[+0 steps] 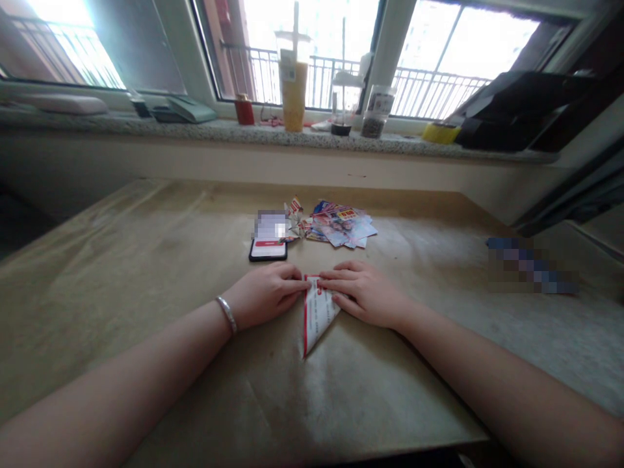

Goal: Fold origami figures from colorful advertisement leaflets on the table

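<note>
A folded piece of printed paper [316, 318], white with red marks and tapering to a point toward me, lies on the paper-covered table [146, 273]. My left hand [266, 292], with a silver bracelet on its wrist, presses the paper's top left edge, fingers curled and held together. My right hand [363, 291] lies flat over the paper's right side, fingers stretched out toward the left hand. The fingertips of both hands nearly meet at the paper's top edge.
Beyond my hands lie a phone [268, 248], a crumpled paper scrap [295, 218] and a pile of colourful paper sheets [341, 226]. A windowsill [219, 133] holds a tall drink cup [294, 88], a jar [376, 110], a red container [244, 109] and a yellow object [441, 132].
</note>
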Demonstrator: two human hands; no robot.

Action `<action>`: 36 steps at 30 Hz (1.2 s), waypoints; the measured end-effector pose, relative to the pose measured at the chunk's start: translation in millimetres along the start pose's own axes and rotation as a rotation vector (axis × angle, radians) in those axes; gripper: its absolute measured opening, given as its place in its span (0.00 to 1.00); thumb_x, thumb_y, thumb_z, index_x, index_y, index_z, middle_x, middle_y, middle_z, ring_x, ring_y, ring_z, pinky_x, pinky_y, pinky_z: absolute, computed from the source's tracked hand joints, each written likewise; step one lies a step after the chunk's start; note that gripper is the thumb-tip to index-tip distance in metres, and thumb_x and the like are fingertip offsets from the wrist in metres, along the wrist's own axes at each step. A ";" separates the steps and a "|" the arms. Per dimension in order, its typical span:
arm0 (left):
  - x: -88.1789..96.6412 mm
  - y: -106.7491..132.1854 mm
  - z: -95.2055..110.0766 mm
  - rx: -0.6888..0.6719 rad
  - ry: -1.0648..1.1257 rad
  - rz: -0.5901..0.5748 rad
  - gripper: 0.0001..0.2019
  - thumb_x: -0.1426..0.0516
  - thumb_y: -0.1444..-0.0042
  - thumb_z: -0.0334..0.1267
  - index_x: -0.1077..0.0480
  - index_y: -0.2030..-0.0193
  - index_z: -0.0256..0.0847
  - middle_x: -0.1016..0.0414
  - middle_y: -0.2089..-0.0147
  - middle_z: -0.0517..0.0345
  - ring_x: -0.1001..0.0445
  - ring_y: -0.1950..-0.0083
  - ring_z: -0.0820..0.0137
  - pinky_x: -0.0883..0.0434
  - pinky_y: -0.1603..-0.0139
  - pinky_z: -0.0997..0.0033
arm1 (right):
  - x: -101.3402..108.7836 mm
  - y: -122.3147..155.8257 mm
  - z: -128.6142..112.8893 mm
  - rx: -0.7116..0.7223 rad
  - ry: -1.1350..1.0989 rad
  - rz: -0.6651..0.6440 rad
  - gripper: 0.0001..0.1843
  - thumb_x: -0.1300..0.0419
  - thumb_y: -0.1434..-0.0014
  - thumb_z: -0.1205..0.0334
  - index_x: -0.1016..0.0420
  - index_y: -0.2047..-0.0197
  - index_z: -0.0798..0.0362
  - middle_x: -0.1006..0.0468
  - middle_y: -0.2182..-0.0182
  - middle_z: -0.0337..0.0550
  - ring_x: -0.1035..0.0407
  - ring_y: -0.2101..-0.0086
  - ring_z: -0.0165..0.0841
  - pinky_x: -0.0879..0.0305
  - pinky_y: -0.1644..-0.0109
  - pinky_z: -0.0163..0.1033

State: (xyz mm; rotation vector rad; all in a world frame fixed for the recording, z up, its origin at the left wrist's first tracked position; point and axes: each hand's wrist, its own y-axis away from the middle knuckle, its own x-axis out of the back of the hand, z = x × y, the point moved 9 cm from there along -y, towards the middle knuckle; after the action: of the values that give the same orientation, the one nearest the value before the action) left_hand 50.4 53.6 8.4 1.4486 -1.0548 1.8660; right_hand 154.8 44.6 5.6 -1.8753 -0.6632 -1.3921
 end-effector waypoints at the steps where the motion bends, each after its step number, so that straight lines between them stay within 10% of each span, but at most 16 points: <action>1: -0.8 -0.2 -0.5 0.003 0.003 0.003 0.15 0.52 0.38 0.35 0.26 0.52 0.43 0.26 0.58 0.51 0.28 0.59 0.69 0.29 0.57 0.70 | -0.3 -0.1 0.0 0.003 0.000 0.001 0.20 0.52 0.36 0.59 0.32 0.42 0.48 0.28 0.46 0.40 0.37 0.50 0.38 0.39 0.45 0.48; 36: -5.7 -0.9 9.0 0.029 -0.103 0.009 0.16 0.54 0.35 0.39 0.31 0.47 0.45 0.31 0.59 0.51 0.32 0.60 0.69 0.30 0.59 0.68 | -0.1 1.3 1.2 -0.012 0.020 0.031 0.20 0.49 0.37 0.59 0.31 0.43 0.46 0.26 0.48 0.43 0.35 0.53 0.39 0.37 0.47 0.49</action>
State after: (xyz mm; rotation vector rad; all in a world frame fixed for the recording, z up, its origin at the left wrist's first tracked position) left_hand 57.4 46.8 4.2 1.5731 -1.0885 1.8372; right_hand 156.5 44.7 4.9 -1.8715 -0.6146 -1.3960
